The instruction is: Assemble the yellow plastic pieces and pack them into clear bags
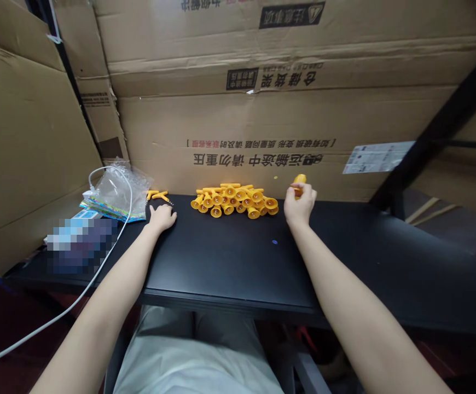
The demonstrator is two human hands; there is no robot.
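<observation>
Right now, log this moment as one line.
left hand: near yellow-handled corkscrews | right hand: holding yellow piece | table: yellow flared pieces piled

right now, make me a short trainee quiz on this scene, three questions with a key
1. True or false: the pile of yellow flared pieces lies between the left hand and the right hand.
2. Which hand has its fingers closed on a yellow piece?
3. Fill in: behind the black table stands a wall of printed ____.

Key: 1. True. 2. The right hand. 3. Cardboard.
</observation>
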